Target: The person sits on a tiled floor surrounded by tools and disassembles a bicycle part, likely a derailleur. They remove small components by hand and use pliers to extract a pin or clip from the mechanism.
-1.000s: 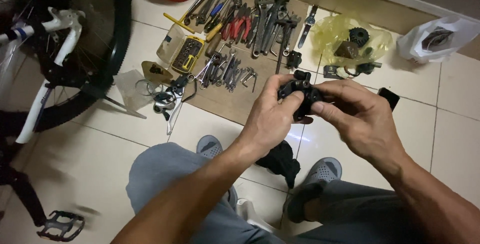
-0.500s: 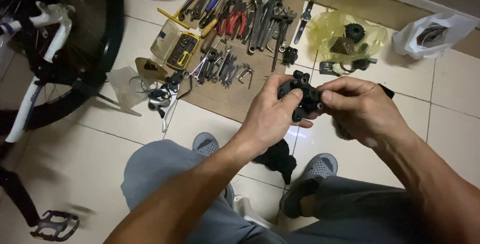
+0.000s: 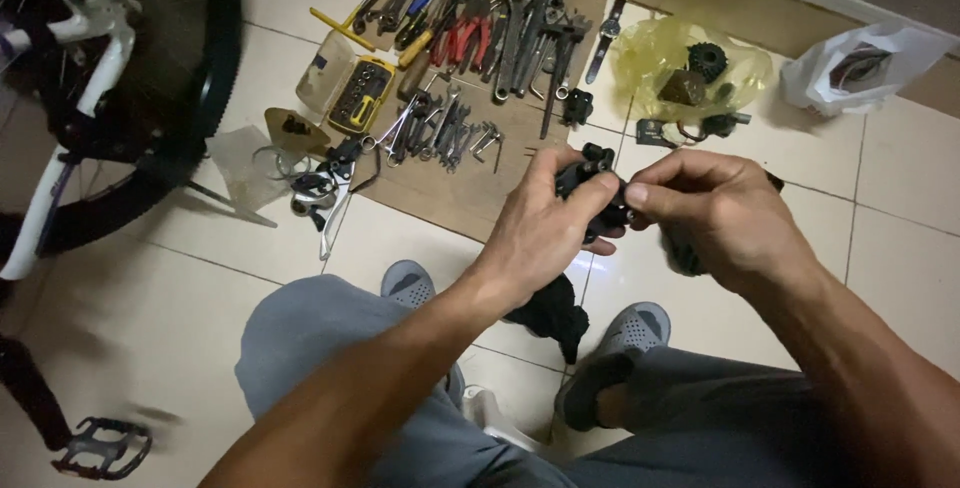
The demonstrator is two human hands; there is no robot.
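Change since earlier: both hands sit slightly lower and more central in the frame than half a second ago, and the black part between them has turned a little; the tools on the floor lie as before.
Held thing: black bicycle component [image 3: 590,193], a small jointed metal piece, possibly a derailleur, at the centre of the frame above the knees.
Left hand: left hand [image 3: 540,233] wraps around the part from below and behind, fingers curled and closed on its body.
Right hand: right hand [image 3: 715,213] pinches the part's right end between thumb and forefinger, the other fingers folded.
Handling: judged rigid and fairly dense for its size, with hinged sections that may swing; probably greasy, so slippery. The solid body is the safest place to grip, away from the pivots.
Dark rag: black cloth [image 3: 550,316] hangs under the left hand.
Around: wrenches and pliers [image 3: 500,28] on a cardboard sheet [image 3: 450,193], upper middle; bicycle wheel [image 3: 190,88] at left; yellow bag [image 3: 690,68] with a sprocket, upper right.
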